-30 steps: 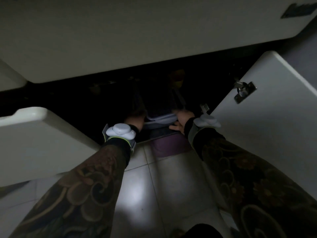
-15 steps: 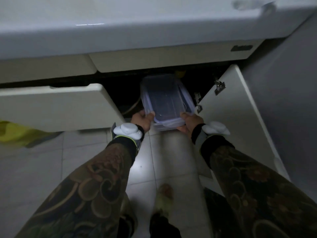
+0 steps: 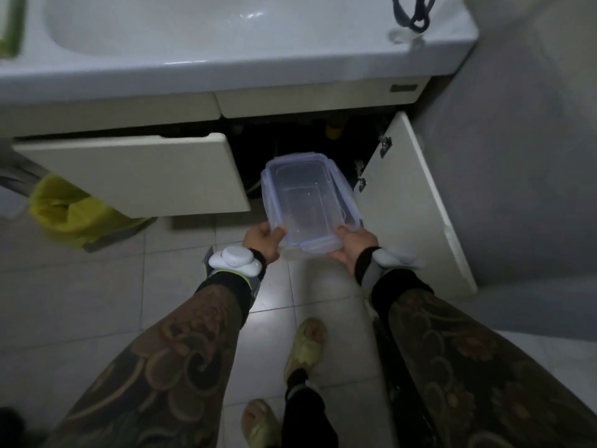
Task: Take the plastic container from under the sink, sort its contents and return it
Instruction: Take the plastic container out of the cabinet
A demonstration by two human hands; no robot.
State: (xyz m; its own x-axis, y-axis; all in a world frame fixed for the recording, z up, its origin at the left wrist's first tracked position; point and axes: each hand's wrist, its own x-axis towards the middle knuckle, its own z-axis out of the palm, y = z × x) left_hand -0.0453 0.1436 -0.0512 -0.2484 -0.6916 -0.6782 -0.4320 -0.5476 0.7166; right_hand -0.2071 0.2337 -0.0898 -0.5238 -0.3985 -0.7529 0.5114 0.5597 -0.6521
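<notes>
At far left of the frame, a yellow bag (image 3: pixel 71 211) lies on the floor (image 3: pixel 155 286), untouched and, as far as I can tell, not part of the job. Next right, the left cabinet door (image 3: pixel 135 173) hangs open under the sink (image 3: pixel 193 64). The dark cabinet opening (image 3: pixel 290 137) is at upper centre, with its inside too dim to read.

Lower centre: the left grip (image 3: pixel 262 239) is curled round the near left corner of the plastic container (image 3: pixel 310 250), thumb on top of the edge, fingers hidden below. The container is at frame centre, held in the air in front of the opening, clear of the cabinet and above the floor, long side running away from the person. The lid (image 3: pixel 300 189) is on, with a bluish seal round the rim. I can't make out any contents through the clear plastic; it looks near empty, but it's too dim to call. The right grip (image 3: pixel 353 245) holds the near right corner the same way, thumb on top. The right cabinet door (image 3: pixel 410 202) stands open at right of frame.

Progress, my read: the take-out step is basically done, since the container is out from under the sink and carried in both grips. Left to do: set it down somewhere, take the lid off, sort what's inside, close it and put it back in the cabinet. So it's early, about the first of three stages. Both doors are open, so the return path looks free.
</notes>
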